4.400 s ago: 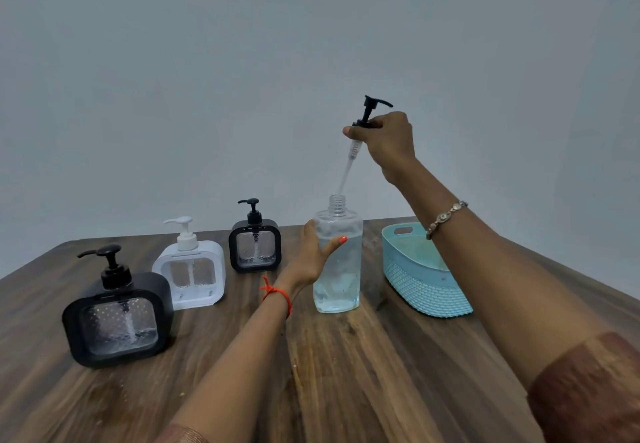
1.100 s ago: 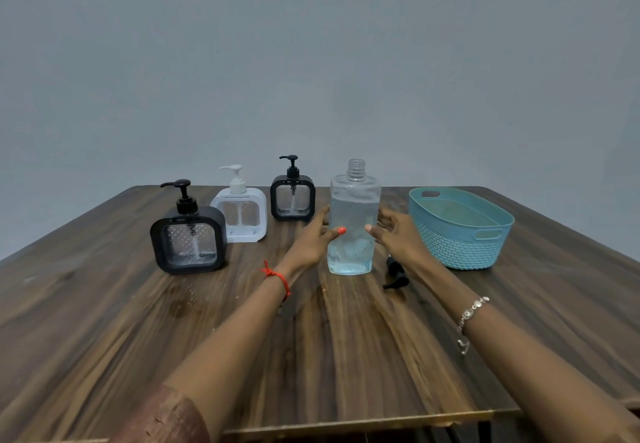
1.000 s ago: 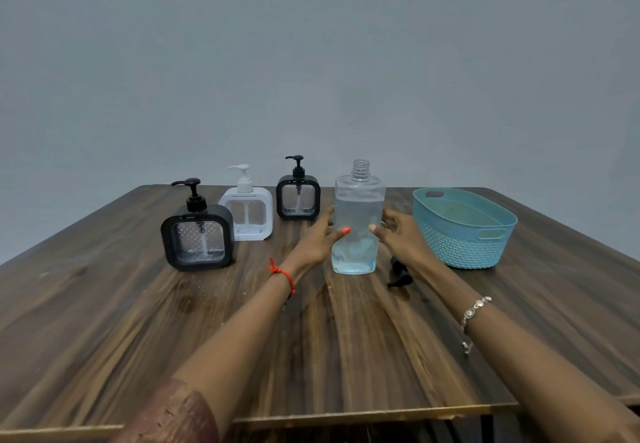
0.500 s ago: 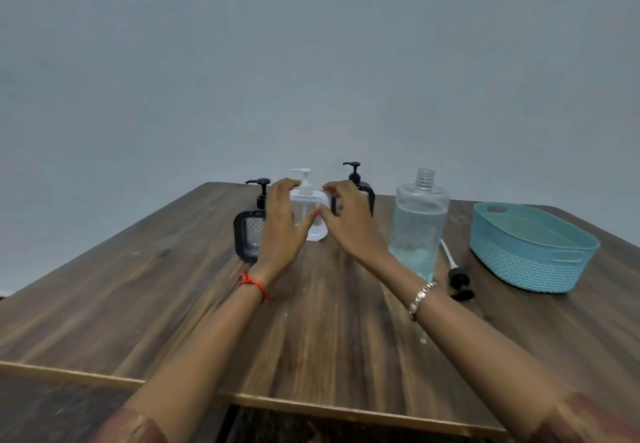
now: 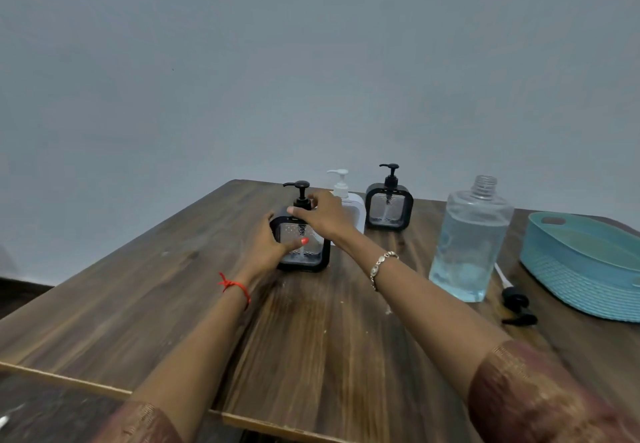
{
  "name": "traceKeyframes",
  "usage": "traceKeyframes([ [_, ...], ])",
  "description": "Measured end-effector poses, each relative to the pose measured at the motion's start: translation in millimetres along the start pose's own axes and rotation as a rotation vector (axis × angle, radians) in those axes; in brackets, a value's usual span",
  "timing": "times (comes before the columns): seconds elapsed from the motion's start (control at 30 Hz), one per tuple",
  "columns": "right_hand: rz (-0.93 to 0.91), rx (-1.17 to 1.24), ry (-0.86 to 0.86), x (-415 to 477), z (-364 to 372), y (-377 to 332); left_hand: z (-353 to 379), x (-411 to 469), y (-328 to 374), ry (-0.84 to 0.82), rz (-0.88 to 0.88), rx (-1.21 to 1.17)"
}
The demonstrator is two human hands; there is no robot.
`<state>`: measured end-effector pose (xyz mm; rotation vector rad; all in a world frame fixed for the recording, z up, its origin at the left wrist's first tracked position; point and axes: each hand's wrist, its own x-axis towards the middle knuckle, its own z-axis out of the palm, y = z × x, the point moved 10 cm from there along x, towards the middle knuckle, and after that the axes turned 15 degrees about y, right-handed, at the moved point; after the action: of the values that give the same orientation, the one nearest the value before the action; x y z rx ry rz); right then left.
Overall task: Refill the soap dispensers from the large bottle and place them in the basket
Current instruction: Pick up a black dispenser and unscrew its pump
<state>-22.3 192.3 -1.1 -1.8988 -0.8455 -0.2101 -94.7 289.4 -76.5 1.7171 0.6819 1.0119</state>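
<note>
A plain indoor room, seemingly domestic (which room, I cannot tell): a dark wood-grain table with a pale edge strip (image 5: 311, 338) stands against a bare grey-blue painted wall (image 5: 311, 62), carrying household goods, square black-framed pump soap dispensers (image 5: 389, 209) and a teal woven-pattern plastic basket (image 5: 581, 280).
</note>
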Motion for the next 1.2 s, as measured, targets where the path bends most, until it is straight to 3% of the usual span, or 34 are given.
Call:
traceKeyframes([
  [0.1,-0.009,-0.043,0.045,1.6,-7.6,3.5,4.5,-1.6,5.9,0.003,-0.024,-0.117],
  [0.2,-0.038,-0.015,-0.035,-2.6,-23.7,2.7,12.4,-7.2,18.8,-0.027,-0.003,-0.186],
  [0.43,-0.112,0.152,-0.148,-11.3,-89.0,4.2,52.4,-32.1,60.4,-0.296,0.038,-0.276],
  [0.6,-0.010,0.478,-0.485,-34.9,-106.6,5.6,80.0,-67.4,80.5,-0.612,-0.028,-0.384],
  [0.73,0.050,0.590,-0.651,-52.7,-110.6,5.9,97.7,-90.5,80.4,-0.727,-0.127,-0.459],
  [0.87,0.085,0.512,-0.367,-39.6,-129.8,24.2,95.6,-87.9,77.8,-0.568,-0.123,-0.484],
  [1.03,-0.017,-0.055,0.083,-38.0,-154.0,24.3,83.8,-76.4,89.9,-0.299,0.026,-0.325],
  [1.2,0.026,0.014,0.300,-38.6,-164.5,21.9,82.4,-76.4,99.5,-0.223,0.075,-0.286],
])
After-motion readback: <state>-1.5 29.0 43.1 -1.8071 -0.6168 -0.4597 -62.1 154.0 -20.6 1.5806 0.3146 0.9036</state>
